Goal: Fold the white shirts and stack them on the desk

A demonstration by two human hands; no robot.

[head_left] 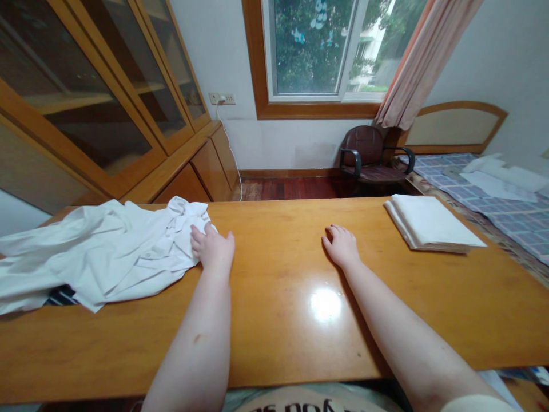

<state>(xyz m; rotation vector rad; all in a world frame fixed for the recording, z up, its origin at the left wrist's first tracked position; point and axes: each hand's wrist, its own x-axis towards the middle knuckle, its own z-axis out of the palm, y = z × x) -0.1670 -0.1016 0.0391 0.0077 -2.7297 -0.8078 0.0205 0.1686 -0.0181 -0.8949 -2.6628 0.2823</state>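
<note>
My left hand (213, 247) rests on the right edge of a crumpled white shirt (107, 252) that lies spread over the left part of the wooden table (278, 320). Its fingers curl onto the cloth. My right hand (341, 245) lies palm down on the bare tabletop near the middle, fingers bent slightly, holding nothing. A stack of folded white cloth (431, 222) sits at the table's far right, apart from both hands.
A dark striped item (62, 295) peeks out under the shirt. Wooden glass-door cabinets (107, 103) stand at left. Beyond the table are a dark armchair (371, 154), a window with a pink curtain (422, 57), and a bed (493, 194) at right.
</note>
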